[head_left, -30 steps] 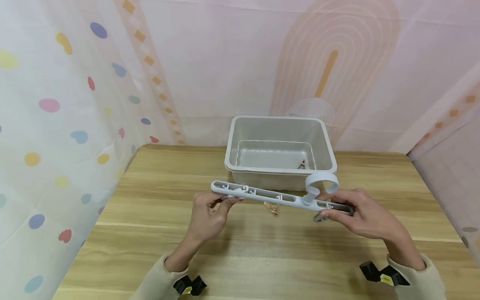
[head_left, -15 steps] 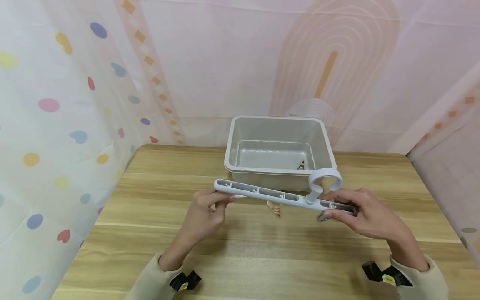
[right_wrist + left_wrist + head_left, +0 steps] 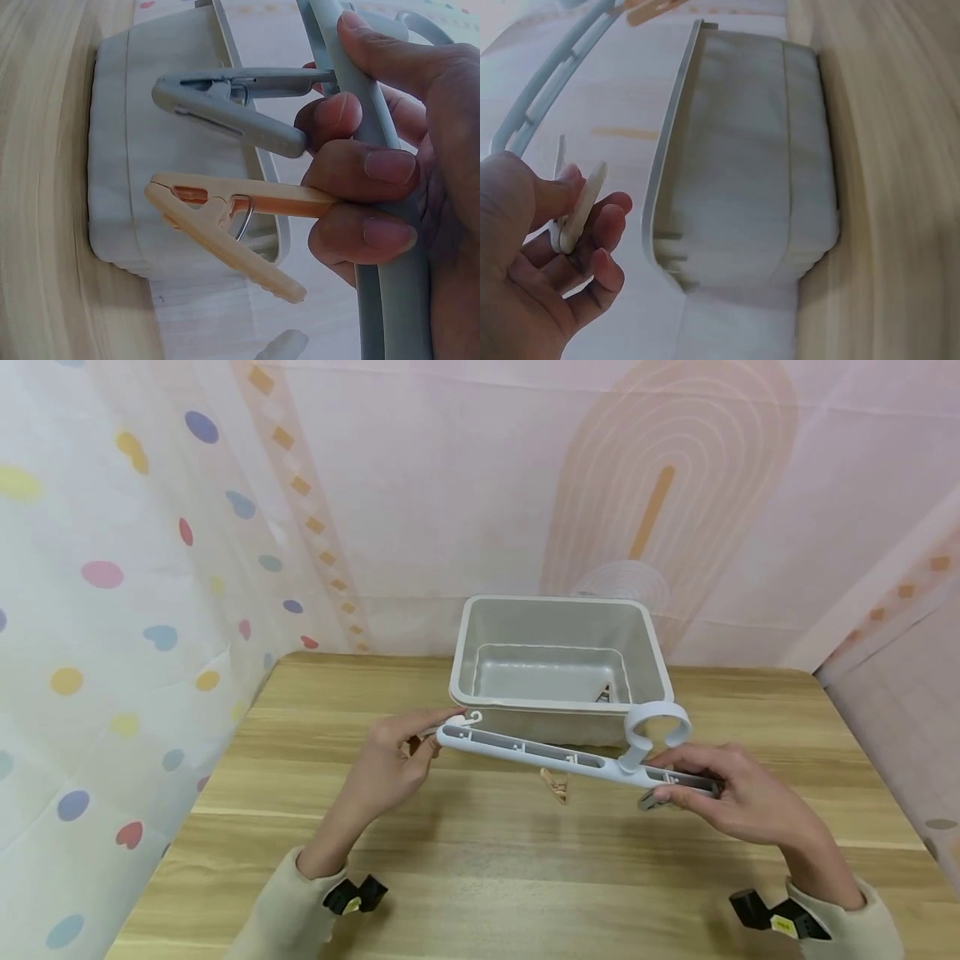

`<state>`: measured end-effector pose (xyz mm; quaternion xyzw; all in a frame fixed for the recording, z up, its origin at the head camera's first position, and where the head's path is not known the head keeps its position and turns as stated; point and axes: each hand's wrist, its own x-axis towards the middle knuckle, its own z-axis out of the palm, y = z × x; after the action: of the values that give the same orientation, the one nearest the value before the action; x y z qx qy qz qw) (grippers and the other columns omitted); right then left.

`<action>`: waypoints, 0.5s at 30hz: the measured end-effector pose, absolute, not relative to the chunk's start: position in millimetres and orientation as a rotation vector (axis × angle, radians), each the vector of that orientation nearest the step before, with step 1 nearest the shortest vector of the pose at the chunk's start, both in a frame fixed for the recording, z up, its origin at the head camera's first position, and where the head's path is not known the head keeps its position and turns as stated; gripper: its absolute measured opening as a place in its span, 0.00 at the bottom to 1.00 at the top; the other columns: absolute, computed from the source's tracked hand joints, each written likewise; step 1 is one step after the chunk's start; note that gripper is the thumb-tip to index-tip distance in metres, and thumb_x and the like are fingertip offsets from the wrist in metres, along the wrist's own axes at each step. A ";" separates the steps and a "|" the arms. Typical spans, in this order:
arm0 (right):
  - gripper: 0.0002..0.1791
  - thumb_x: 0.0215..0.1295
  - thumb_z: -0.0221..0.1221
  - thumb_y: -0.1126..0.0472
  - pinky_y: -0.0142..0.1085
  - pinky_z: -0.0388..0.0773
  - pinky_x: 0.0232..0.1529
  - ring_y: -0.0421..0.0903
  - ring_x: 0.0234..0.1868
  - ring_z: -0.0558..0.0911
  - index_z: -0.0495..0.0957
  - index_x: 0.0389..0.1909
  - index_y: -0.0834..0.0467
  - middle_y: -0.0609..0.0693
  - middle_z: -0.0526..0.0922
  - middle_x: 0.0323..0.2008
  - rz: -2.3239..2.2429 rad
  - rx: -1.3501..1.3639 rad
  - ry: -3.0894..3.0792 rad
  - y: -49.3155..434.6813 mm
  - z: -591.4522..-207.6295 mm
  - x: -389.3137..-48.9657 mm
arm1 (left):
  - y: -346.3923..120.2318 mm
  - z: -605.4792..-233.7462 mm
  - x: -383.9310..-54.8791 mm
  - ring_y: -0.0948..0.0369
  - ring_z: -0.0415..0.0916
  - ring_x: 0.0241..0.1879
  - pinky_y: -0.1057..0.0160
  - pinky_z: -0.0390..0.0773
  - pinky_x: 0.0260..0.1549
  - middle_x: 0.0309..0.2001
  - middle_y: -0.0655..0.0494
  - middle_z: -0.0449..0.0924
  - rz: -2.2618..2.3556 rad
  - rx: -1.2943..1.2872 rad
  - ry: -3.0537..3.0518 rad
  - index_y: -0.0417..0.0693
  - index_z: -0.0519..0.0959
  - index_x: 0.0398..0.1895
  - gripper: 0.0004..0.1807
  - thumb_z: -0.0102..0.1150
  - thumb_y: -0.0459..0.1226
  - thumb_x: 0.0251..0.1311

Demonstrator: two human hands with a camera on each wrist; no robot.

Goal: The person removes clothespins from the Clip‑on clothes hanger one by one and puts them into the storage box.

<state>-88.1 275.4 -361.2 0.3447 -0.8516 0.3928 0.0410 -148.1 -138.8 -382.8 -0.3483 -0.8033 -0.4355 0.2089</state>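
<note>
My right hand (image 3: 738,789) grips the right part of a pale blue-grey hanger bar (image 3: 525,753), its curved hook (image 3: 658,714) pointing up. A grey clothespin (image 3: 225,97) and a peach clothespin (image 3: 232,214) hang at the bar by my right fingers. Another peach clothespin (image 3: 555,787) hangs below the bar's middle. Beyond the bar's left end, my left hand (image 3: 390,764) pinches a white clothespin (image 3: 581,214) between thumb and fingers. Its small hook (image 3: 472,718) shows just above that end in the head view; whether it touches the bar, I cannot tell.
Behind the bar, against the backdrop, stands a grey plastic bin (image 3: 551,703) on the wooden table (image 3: 510,877). A brown clothespin (image 3: 603,693) lies inside it at the right. Patterned cloth (image 3: 420,510) rises behind and at both sides.
My left hand has moved left and slightly up with the white clothespin, from under the bar to beyond its left end. The bar and right hand have shifted slightly right and down.
</note>
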 end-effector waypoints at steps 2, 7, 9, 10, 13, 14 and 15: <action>0.23 0.58 0.71 0.70 0.22 0.67 0.21 0.26 0.22 0.69 0.83 0.50 0.45 0.32 0.80 0.26 1.198 1.048 -2.617 275.2 -361.5 -88.1 | -140.7 -379.8 -151.5 0.70 0.68 0.22 0.73 0.71 0.20 0.32 0.57 0.86 -1.204 -0.957 -2.234 0.44 0.87 0.52 0.24 0.62 0.17 0.55; 0.23 0.58 0.71 0.71 0.23 0.70 0.23 0.27 0.24 0.74 0.83 0.50 0.45 0.33 0.84 0.28 1.208 1.035 -2.639 275.8 -361.4 -87.8 | -141.2 -371.3 -162.8 0.69 0.71 0.23 0.72 0.72 0.20 0.38 0.53 0.90 -1.215 -0.963 -2.221 0.44 0.88 0.50 0.17 0.67 0.23 0.59; 0.22 0.59 0.70 0.71 0.23 0.71 0.24 0.27 0.24 0.74 0.83 0.50 0.45 0.34 0.85 0.28 1.211 1.023 -2.651 276.1 -360.9 -87.1 | -140.1 -367.9 -167.8 0.69 0.71 0.23 0.72 0.73 0.21 0.38 0.53 0.91 -1.212 -0.955 -2.231 0.44 0.88 0.49 0.14 0.69 0.26 0.60; 0.22 0.59 0.71 0.70 0.23 0.72 0.24 0.27 0.24 0.75 0.83 0.50 0.45 0.34 0.86 0.28 1.208 1.015 -2.656 276.2 -360.8 -86.8 | -139.5 -366.1 -170.1 0.69 0.71 0.23 0.72 0.73 0.21 0.37 0.53 0.91 -1.214 -0.951 -2.236 0.43 0.88 0.49 0.14 0.70 0.27 0.60; 0.22 0.60 0.71 0.69 0.24 0.72 0.25 0.27 0.25 0.75 0.83 0.50 0.43 0.36 0.87 0.29 1.200 0.996 -2.669 276.3 -360.3 -86.0 | -136.9 -360.5 -176.4 0.69 0.72 0.23 0.72 0.74 0.21 0.37 0.53 0.91 -1.202 -0.931 -2.251 0.43 0.89 0.48 0.13 0.71 0.29 0.59; 0.21 0.61 0.70 0.68 0.24 0.73 0.25 0.28 0.25 0.76 0.83 0.50 0.43 0.38 0.87 0.30 1.207 0.995 -2.672 276.4 -360.1 -85.9 | -136.2 -359.0 -178.4 0.69 0.71 0.23 0.72 0.74 0.21 0.37 0.53 0.91 -1.195 -0.929 -2.256 0.44 0.89 0.48 0.14 0.71 0.29 0.59; 0.20 0.61 0.70 0.67 0.24 0.73 0.26 0.28 0.26 0.76 0.83 0.50 0.43 0.39 0.88 0.30 1.210 0.998 -2.671 276.3 -359.9 -86.0 | -135.4 -357.0 -180.3 0.68 0.72 0.24 0.72 0.74 0.22 0.37 0.53 0.91 -1.191 -0.931 -2.260 0.44 0.89 0.49 0.14 0.72 0.30 0.59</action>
<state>-86.0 276.3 -359.9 0.3221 -0.8622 0.3904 0.0222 -180.3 -135.4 -357.0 -0.3348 -0.8127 -0.4284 0.2096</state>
